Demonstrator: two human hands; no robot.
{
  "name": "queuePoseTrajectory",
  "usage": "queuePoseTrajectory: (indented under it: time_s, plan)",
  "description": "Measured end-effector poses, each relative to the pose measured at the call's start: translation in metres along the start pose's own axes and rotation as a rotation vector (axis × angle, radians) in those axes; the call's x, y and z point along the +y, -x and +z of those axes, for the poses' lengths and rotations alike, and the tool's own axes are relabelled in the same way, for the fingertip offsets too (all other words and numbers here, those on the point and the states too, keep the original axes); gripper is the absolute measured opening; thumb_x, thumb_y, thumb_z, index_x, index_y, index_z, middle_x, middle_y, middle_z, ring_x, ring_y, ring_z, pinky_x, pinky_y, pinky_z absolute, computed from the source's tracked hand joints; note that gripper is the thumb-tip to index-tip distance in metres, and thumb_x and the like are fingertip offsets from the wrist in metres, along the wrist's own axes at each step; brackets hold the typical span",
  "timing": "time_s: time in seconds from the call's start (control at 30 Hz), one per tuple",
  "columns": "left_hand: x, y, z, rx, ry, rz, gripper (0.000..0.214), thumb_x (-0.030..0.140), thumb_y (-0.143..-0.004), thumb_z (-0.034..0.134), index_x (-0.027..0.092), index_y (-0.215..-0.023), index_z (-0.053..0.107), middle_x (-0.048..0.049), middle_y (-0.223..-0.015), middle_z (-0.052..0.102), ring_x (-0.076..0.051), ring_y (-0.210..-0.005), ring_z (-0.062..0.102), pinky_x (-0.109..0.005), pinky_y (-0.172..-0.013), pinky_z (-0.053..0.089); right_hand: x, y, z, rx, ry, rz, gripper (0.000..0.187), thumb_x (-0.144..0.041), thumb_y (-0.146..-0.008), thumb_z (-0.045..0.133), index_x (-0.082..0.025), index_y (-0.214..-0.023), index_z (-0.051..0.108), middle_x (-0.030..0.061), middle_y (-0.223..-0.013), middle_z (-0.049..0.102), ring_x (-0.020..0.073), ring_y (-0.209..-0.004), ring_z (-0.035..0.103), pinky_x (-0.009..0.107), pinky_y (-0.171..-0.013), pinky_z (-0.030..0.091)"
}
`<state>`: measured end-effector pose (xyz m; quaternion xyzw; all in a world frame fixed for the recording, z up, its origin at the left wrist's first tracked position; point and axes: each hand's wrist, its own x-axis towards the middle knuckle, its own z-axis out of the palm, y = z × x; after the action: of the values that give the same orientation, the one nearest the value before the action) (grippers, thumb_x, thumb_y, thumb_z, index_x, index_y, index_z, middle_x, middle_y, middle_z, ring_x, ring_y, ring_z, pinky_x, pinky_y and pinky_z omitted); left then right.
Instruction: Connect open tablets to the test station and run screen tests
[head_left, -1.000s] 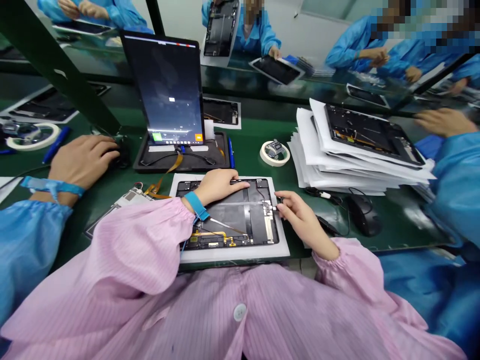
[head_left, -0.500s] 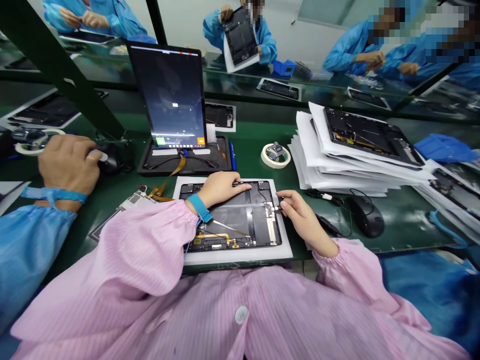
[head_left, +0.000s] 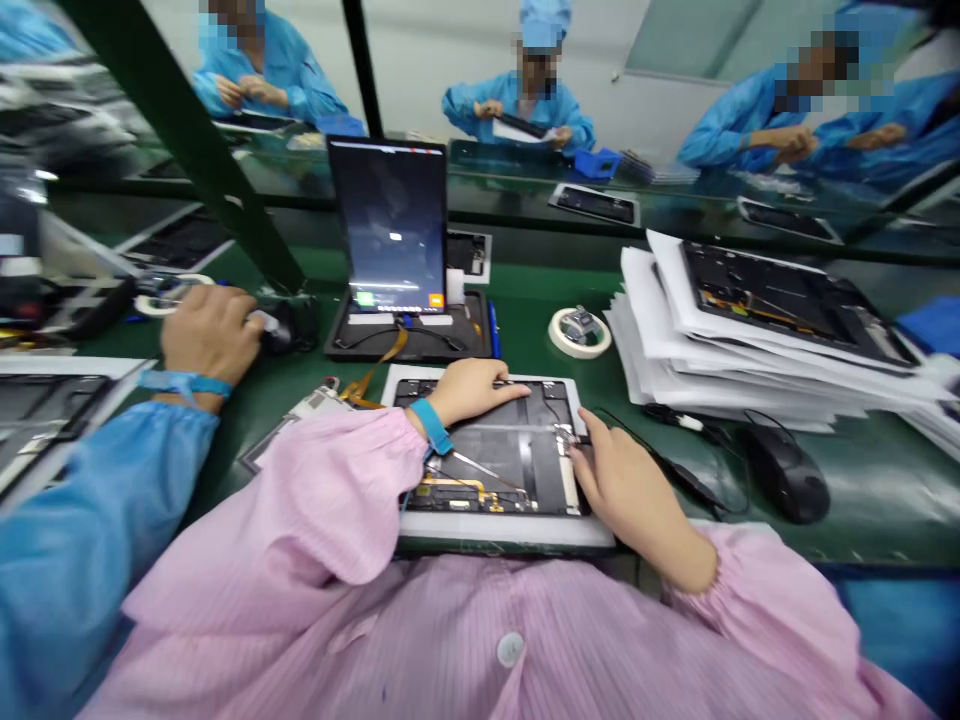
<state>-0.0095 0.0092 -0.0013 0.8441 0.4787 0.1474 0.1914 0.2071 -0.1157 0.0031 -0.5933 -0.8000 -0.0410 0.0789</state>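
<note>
An opened tablet, its inner parts and ribbon cables bare, lies on a white sheet in front of me. My left hand rests on its far side, thumb stretched out and the other fingers partly hidden at the far edge. At the tablet's right edge my right hand has index finger and thumb closing around a dark cable plug beside the small connector board. The fingers cover most of the plug, so whether it sits in the board cannot be made out.
A lit screen stands in a black tray behind the tablet. Around it are a tape roll, stacked sheets with another opened tablet, and a mouse. A co-worker's hand is at the left; others sit opposite.
My view has shifted left, so the scene sits further right. My right hand has turned, its thumb now lower along the tablet's edge. My left hand stays on the tablet. A person opposite has lowered a panel.
</note>
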Motion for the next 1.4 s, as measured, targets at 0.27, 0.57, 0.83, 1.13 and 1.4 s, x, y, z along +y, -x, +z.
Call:
queuePoseTrajectory:
  time_s: [0.27, 0.57, 0.83, 1.13, 1.4]
  plan:
    - [-0.002, -0.005, 0.004, 0.025, 0.051, -0.017, 0.050, 0.068, -0.081, 0.051, 0.020, -0.079, 0.064, -0.0021, -0.079, 0.069, -0.020, -0.076, 0.063, -0.026, -0.060, 0.037, 0.016, -0.008, 0.020, 0.075, -0.024, -0.042, 0.045, -0.033, -0.095, 0.031, -0.006, -0.129, 0.044, 0.0153, -0.091, 0.063, 0.0268, -0.080, 0.062, 0.036, -0.067, 0.050]
    - [-0.039, 0.006, -0.059, 0.754, 0.144, -0.269, 0.026, 0.022, -0.088, 0.049, 0.016, -0.112, 0.054, -0.0131, -0.118, 0.060, -0.025, -0.116, 0.052, -0.040, -0.103, 0.039, 0.023, -0.001, 0.023, 0.005, -0.244, 0.117, 0.056, -0.047, -0.092, 0.034, -0.010, -0.134, 0.038, -0.0001, -0.067, 0.052, 0.0200, -0.060, 0.057, 0.030, -0.056, 0.045]
    - [-0.086, 0.002, -0.068, 0.650, 0.223, -0.626, 0.037, 0.013, -0.083, 0.046, 0.008, -0.120, 0.045, -0.0211, -0.128, 0.051, -0.028, -0.132, 0.040, -0.042, -0.110, 0.033, 0.024, -0.002, 0.022, -0.005, -0.246, 0.086, 0.059, -0.050, -0.093, 0.031, -0.010, -0.136, 0.038, 0.0004, -0.067, 0.054, 0.0208, -0.062, 0.058, 0.031, -0.057, 0.045]
    - [-0.017, 0.031, -0.062, 0.266, 0.112, -0.211, 0.022, 0.022, -0.084, 0.049, 0.017, -0.099, 0.064, -0.0085, -0.097, 0.070, -0.022, -0.095, 0.064, -0.033, -0.089, 0.048, 0.037, -0.024, -0.005, 0.018, -0.033, -0.074, 0.035, -0.028, -0.090, 0.034, -0.013, -0.109, 0.060, 0.0106, -0.088, 0.063, 0.0241, -0.080, 0.062, 0.037, -0.071, 0.050]
    - [0.000, 0.039, -0.044, -0.052, -0.063, -0.147, 0.020, 0.037, -0.079, 0.062, 0.020, -0.071, 0.066, -0.0058, -0.076, 0.071, -0.023, -0.077, 0.066, -0.031, -0.068, 0.048, 0.038, -0.025, -0.008, -0.088, -0.030, -0.277, 0.035, -0.012, -0.081, 0.039, -0.016, -0.107, 0.063, 0.0096, -0.093, 0.059, 0.0213, -0.082, 0.061, 0.035, -0.075, 0.052]
